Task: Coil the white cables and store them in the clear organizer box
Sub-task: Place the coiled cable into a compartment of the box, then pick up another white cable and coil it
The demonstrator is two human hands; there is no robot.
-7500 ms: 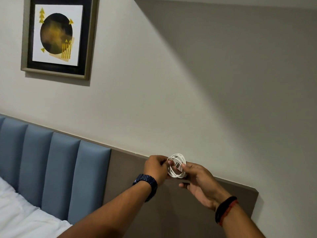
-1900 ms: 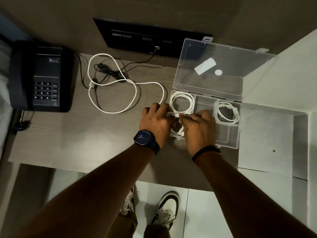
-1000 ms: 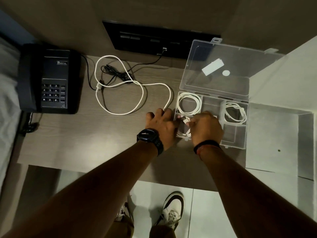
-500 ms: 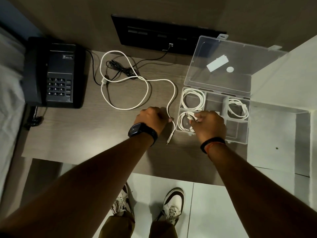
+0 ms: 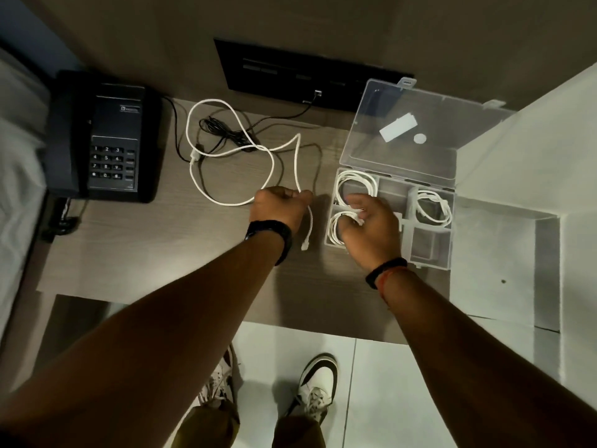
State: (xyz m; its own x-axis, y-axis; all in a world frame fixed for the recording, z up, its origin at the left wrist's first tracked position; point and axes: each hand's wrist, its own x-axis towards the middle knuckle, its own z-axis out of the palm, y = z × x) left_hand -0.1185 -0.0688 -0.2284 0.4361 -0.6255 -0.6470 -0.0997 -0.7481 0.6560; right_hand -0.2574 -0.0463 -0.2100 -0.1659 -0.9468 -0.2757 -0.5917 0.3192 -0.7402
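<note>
The clear organizer box [image 5: 433, 253] sits open on the wooden table, its lid [image 5: 420, 130] tipped back. Coiled white cables lie in three compartments: back left [image 5: 357, 184], front left [image 5: 334, 229] and back right [image 5: 431, 205]. My right hand [image 5: 371, 227] hovers over the front-left compartment with fingers spread, touching that coil. A long loose white cable [image 5: 226, 153] sprawls on the table left of the box. My left hand [image 5: 279, 206] is shut on it near its plug end, which hangs down beside my wrist.
A black desk phone [image 5: 103, 140] stands at the table's left, with thin black cords [image 5: 223, 134] running to a dark wall socket panel [image 5: 303, 79]. A white ledge [image 5: 504, 247] lies right of the box. My shoes show on the floor below the table edge.
I brought a coiled cable down from in front of the wall into the front-left compartment. My left hand then moved left and closed on the loose cable; my right hand has opened over the coil.
</note>
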